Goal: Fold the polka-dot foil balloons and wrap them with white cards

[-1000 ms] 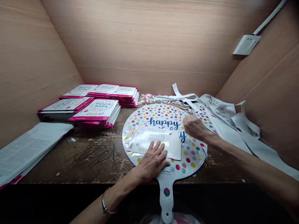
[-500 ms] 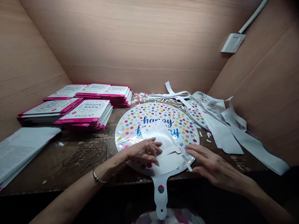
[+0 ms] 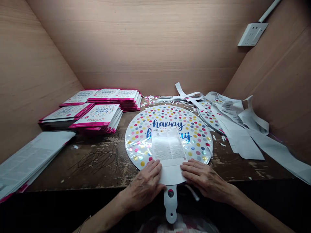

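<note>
Swung square since half a second ago, the card [image 3: 168, 149] lies on the balloon [image 3: 167, 120] at the near edge of the table [image 3: 104, 171]. Left hand [image 3: 143, 187] rests uncurled on the card's left side, right hand [image 3: 202, 179] opposite; whether it grips the strip [image 3: 193, 193] below, I cannot tell.
</note>
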The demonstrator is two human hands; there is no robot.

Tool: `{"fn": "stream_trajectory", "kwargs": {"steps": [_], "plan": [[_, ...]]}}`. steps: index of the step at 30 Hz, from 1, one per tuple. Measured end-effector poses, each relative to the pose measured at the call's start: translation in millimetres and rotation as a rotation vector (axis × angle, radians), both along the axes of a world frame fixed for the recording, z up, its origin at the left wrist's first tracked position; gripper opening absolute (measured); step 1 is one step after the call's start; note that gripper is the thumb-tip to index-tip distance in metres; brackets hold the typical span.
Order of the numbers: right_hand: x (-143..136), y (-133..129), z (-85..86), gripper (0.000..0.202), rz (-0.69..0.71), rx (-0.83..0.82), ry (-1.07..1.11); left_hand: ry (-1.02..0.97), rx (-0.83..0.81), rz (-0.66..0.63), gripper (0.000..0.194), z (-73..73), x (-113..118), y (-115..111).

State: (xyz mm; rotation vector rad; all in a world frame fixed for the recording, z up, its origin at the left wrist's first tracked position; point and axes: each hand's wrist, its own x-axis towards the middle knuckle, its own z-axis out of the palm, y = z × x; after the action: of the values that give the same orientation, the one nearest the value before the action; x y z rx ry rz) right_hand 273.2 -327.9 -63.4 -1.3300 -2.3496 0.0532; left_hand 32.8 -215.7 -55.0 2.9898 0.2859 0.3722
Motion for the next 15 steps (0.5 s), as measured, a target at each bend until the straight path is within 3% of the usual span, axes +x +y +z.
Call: {"fn": "stream_trajectory", "kwargs": {"steps": [7, 12, 15], "plan": [[-8, 6, -14.2, 0.030, -0.115, 0.133, 0.081, -0.057, 0.030, 0.048, 0.035, 0.2, 11, -1], [-9, 8, -14.6, 0.028, -0.178, 0.124, 0.095, -0.061, 0.000, 0.113, 0.023, 2.6, 17, -3], [-9, 11, -13.3, 0.028, -0.253, 0.114, 0.100, -0.124, -0.074, 0.159, 0.031, 1.2, 23, 1]]}}
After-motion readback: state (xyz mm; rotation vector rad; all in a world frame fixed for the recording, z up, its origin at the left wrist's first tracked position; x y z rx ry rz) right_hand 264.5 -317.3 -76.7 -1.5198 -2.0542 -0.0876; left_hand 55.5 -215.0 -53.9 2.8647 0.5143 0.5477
